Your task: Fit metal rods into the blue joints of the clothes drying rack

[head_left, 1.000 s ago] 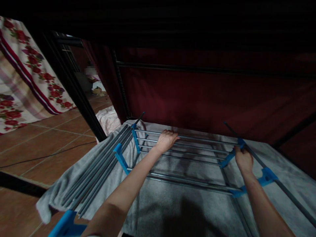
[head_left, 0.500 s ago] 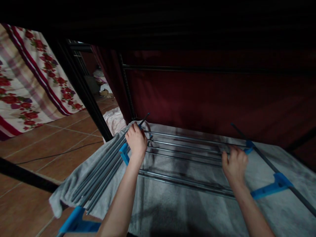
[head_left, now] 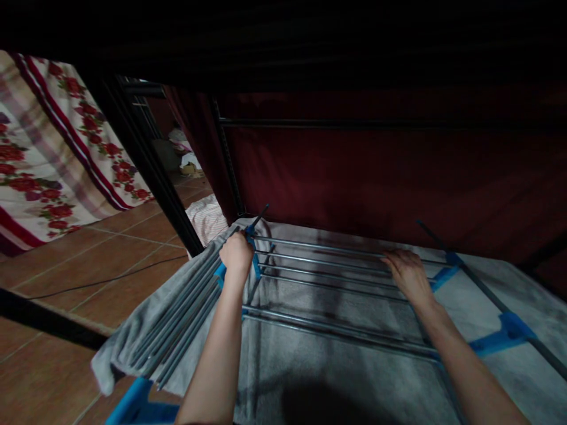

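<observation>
Beside rod bundle (head_left: 181, 314), left grip (head_left: 237, 255) closed on bracket (head_left: 256, 264); right grip (head_left: 406, 273) curled over rail (head_left: 319, 246).

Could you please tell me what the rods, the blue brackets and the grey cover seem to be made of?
Rods: probably metal, smooth, with bright glints.
Blue brackets: likely moulded plastic, evenly coloured.
Grey cover: soft fabric, perhaps fleece, folding at its edge.

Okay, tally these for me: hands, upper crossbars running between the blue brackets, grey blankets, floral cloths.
Hands: 2 (left hand, right hand)
Upper crossbars: 4
Grey blanket: 1
Floral cloth: 1
Total: 8
</observation>
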`<state>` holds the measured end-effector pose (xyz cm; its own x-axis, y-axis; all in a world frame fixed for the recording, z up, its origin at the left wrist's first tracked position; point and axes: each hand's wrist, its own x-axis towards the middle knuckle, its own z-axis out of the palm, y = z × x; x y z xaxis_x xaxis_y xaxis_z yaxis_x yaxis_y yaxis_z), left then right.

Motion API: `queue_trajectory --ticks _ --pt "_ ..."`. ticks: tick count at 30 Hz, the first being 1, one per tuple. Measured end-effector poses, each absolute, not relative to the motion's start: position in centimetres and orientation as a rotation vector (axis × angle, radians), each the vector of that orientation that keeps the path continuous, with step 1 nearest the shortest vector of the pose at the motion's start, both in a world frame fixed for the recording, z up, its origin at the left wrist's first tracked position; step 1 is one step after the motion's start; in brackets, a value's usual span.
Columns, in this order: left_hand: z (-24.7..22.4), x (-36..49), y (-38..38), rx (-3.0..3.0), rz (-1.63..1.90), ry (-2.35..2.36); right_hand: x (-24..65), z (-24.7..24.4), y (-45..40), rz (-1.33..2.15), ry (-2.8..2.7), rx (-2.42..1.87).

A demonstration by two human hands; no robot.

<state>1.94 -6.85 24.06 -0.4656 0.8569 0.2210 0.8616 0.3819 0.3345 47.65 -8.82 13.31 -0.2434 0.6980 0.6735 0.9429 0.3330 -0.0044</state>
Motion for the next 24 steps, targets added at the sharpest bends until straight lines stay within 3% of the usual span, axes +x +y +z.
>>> queue_trajectory --ticks 24 --pt "23.1 2.6 -6.9 -1.612 -0.590 -2.540 48.5 13.7 -8.1 -0.429 -2.086 -1.416"
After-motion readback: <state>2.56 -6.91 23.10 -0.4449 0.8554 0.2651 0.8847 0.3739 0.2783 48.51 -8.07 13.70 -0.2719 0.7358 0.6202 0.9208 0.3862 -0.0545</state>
